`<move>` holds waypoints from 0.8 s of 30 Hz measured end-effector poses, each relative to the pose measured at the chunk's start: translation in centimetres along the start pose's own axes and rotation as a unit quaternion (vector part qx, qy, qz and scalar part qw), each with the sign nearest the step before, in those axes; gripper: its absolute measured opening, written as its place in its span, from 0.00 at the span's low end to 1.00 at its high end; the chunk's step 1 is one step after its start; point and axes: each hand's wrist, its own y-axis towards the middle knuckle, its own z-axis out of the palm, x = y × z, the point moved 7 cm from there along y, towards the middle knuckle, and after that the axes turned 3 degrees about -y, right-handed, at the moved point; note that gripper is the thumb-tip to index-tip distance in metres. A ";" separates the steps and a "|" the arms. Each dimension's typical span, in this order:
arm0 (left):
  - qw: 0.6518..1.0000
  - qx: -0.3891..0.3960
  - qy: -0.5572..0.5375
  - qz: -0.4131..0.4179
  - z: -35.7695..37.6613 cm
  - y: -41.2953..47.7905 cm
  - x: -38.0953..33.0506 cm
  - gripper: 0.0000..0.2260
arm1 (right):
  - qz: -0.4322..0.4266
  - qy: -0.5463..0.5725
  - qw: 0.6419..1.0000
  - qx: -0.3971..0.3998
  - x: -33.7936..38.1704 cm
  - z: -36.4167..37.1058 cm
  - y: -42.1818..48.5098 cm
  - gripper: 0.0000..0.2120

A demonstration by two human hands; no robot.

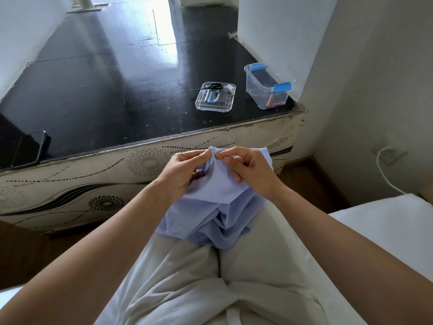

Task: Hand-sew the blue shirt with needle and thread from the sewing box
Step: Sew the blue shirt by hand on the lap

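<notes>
The light blue shirt (215,207) lies bunched on my lap, its upper edge lifted in both hands. My left hand (185,171) pinches a fold of the fabric at the top. My right hand (248,170) pinches a thin needle (219,156) whose tip enters the fold right beside my left thumb. The thread is too fine to see. On the dark table stands the clear sewing box (267,86) with blue clips, open. Its lid (215,97) lies to the left, with black scissors (210,86) and a white thread spool (230,87) on it.
A black phone (30,148) leans at the table's near left edge. The table front with a swirl pattern (105,179) faces my knees. A white cable (384,170) hangs from a wall socket on the right. I sit on a white bed (379,221).
</notes>
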 end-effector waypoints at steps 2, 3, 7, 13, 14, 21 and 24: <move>1.000 0.001 -0.002 -0.001 0.0 0.0 0.0 0.06 | 0.007 -0.005 1.000 -0.004 -0.4 0.0 0.1 0.09; 1.000 0.001 -0.001 0.000 0.0 0.0 0.0 0.06 | 0.009 -0.002 1.000 -0.005 -0.5 0.0 0.1 0.09; 1.000 -0.005 0.011 0.010 -0.1 0.0 -0.1 0.05 | 0.007 0.007 1.000 0.001 -0.2 0.2 0.2 0.08; 0.999 -0.014 0.022 0.026 0.0 0.2 -0.2 0.05 | 0.014 0.032 0.999 0.010 0.0 0.3 0.0 0.08; 0.999 -0.015 0.026 0.027 0.1 0.2 -0.2 0.05 | 0.015 0.031 0.999 0.007 0.0 0.4 0.0 0.08; 0.997 -0.024 0.054 0.052 0.3 0.7 -0.3 0.06 | 0.026 0.074 0.997 -0.009 0.7 0.5 0.6 0.07; 0.994 -0.012 0.090 0.060 0.5 0.6 -0.3 0.08 | 0.032 0.090 0.995 -0.008 0.8 0.7 0.7 0.05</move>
